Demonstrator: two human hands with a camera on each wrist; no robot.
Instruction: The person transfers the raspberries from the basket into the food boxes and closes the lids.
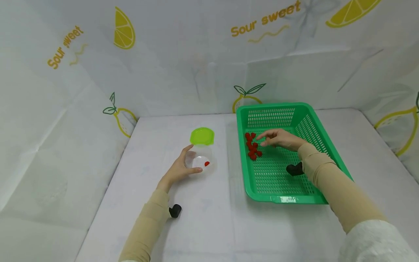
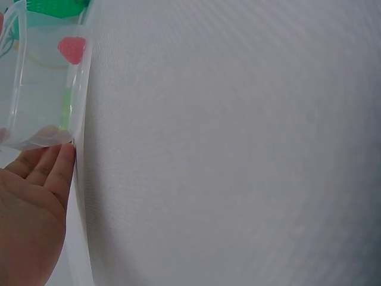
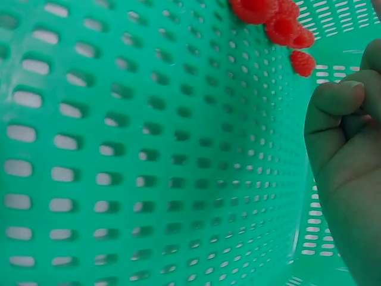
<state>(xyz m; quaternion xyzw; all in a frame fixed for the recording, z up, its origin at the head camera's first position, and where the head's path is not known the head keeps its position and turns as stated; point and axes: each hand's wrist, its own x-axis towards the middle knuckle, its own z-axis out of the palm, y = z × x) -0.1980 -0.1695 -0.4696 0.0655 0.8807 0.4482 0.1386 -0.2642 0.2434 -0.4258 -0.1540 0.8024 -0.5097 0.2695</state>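
Note:
A clear plastic container stands on the white cloth with one red raspberry inside. My left hand holds it from the left, thumb on the near side and fingers on the far side; in the left wrist view, fingertips meet its wall low down. Over the green basket hovers my right hand, nothing visible in its fingers. Index finger and thumb reach toward a cluster of raspberries along the basket's left side. Those raspberries also show beyond the fingers in the right wrist view.
A bright green lid lies just behind the container. The basket's raised walls surround the right hand. White cloth printed with lemons hangs behind and at both sides. Black wrist cameras sit on both forearms.

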